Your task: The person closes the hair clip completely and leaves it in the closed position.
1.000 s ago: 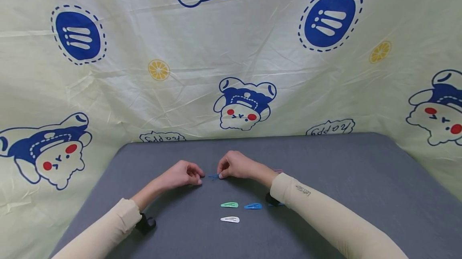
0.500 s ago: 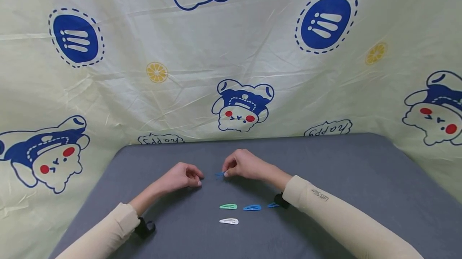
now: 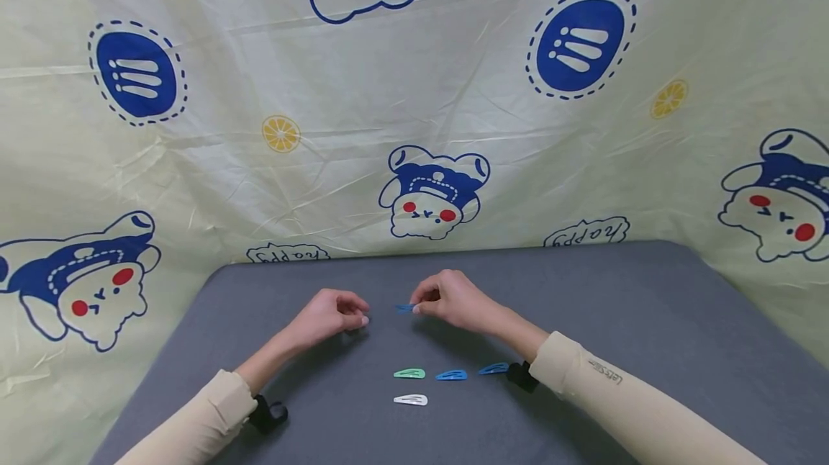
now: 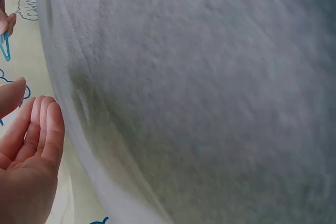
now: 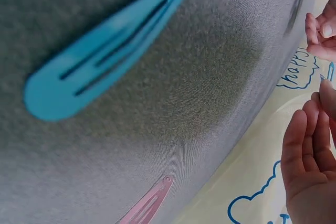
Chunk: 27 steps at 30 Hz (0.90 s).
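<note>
My right hand (image 3: 453, 299) pinches a blue snap hair clip (image 3: 403, 308) between thumb and fingers; the clip points left, toward the other hand. In the left wrist view the same clip (image 4: 6, 49) hangs below the right fingertips. My left hand (image 3: 332, 317) faces it across a small gap, its fingers relaxed and slightly bent, nothing held. The left palm (image 4: 31, 153) shows bare in the left wrist view. Nearer on the table lie a green hair clip (image 3: 409, 373), two blue ones (image 3: 451, 375) in the same row, and a white hair clip (image 3: 411, 400).
Grey cloth covers the table (image 3: 337, 422). A pink hair clip (image 5: 149, 203) lies on it in the right wrist view, hidden behind the right arm in the head view. A patterned curtain (image 3: 350, 91) hangs behind the table's far edge.
My right hand has drawn the blue hair clip rightward and slightly up, away from my left hand. The left hand has barely moved. The rightmost blue clip has come out from behind the right sleeve.
</note>
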Available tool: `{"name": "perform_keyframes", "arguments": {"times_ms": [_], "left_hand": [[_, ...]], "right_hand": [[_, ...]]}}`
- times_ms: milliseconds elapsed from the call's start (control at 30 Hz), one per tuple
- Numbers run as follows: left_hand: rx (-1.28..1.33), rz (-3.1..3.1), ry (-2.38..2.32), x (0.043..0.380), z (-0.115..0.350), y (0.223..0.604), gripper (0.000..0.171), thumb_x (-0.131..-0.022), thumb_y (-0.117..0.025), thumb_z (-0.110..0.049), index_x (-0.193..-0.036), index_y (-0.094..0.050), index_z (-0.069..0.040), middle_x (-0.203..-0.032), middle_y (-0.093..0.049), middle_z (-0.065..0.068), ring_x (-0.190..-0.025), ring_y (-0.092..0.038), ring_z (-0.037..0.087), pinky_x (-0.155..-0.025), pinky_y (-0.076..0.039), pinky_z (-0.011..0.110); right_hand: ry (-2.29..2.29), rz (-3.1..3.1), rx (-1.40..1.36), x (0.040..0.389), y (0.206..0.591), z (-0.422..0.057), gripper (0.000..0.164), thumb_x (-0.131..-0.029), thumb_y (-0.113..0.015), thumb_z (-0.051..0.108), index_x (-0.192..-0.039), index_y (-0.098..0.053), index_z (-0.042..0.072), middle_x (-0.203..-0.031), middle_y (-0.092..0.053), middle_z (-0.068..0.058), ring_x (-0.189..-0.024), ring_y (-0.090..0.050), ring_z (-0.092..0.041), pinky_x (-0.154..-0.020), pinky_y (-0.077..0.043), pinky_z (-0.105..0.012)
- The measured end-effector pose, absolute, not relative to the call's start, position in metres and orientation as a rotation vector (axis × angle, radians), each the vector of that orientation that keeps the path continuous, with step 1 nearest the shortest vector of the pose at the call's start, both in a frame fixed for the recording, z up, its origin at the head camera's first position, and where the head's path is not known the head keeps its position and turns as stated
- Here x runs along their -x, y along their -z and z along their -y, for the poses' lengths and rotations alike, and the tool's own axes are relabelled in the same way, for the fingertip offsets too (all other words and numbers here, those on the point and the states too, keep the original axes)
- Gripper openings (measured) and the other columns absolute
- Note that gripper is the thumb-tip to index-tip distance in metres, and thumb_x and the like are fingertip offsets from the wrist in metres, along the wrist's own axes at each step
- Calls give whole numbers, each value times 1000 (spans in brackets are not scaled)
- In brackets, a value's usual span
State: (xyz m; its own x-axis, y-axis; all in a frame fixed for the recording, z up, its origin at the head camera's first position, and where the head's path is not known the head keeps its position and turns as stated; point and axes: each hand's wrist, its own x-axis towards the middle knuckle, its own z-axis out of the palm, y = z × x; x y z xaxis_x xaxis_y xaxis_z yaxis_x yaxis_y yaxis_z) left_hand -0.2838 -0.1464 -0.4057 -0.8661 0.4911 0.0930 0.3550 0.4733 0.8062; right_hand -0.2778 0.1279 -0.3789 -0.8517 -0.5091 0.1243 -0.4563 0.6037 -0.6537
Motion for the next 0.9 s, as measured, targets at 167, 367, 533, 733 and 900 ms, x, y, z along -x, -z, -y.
{"name": "perform_keyframes", "arguments": {"times_ms": [167, 367, 533, 733, 900], "left_hand": [[-723, -2578, -1359, 280, 141, 404, 23, -88, -72, -12, -106, -70, 3, -85, -66, 4, -76, -58, 17, -67, -47, 31], [-696, -2606, -1385, 277, 133, 398, 24, -87, -73, -12, -107, -71, 1, -85, -66, 1, -80, -59, 17, -72, -48, 32], [-751, -2635, -1360, 273, 126, 394, 24, -86, -73, -12, -107, -71, 1, -85, -66, -1, -81, -61, 16, -74, -49, 33], [-833, -2644, -1342, 269, 117, 390, 23, -87, -73, -11, -108, -71, -1, -85, -65, -2, -81, -61, 14, -73, -50, 31], [-853, -2640, -1389, 262, 107, 381, 21, -87, -73, -11, -108, -72, -7, -87, -66, -2, -81, -61, 15, -73, -52, 30]], "right_hand": [[1140, -2737, 805, 269, 378, -134, 6, -90, -73, 12, -95, -76, 13, -83, -67, 8, -74, -57, -13, -65, -50, -29], [1178, -2757, 787, 260, 378, -141, 8, -91, -71, 11, -96, -76, 15, -84, -66, 8, -75, -58, -14, -66, -52, -30], [1225, -2800, 772, 252, 381, -148, 7, -92, -71, 12, -96, -75, 16, -85, -64, 8, -75, -56, -15, -66, -51, -30], [1299, -2861, 752, 240, 382, -153, 9, -92, -71, 13, -98, -75, 17, -87, -64, 9, -78, -56, -14, -66, -51, -29], [1376, -2923, 672, 230, 378, -156, 10, -90, -73, 14, -98, -76, 20, -89, -64, 11, -79, -58, -13, -68, -52, -29]]}}
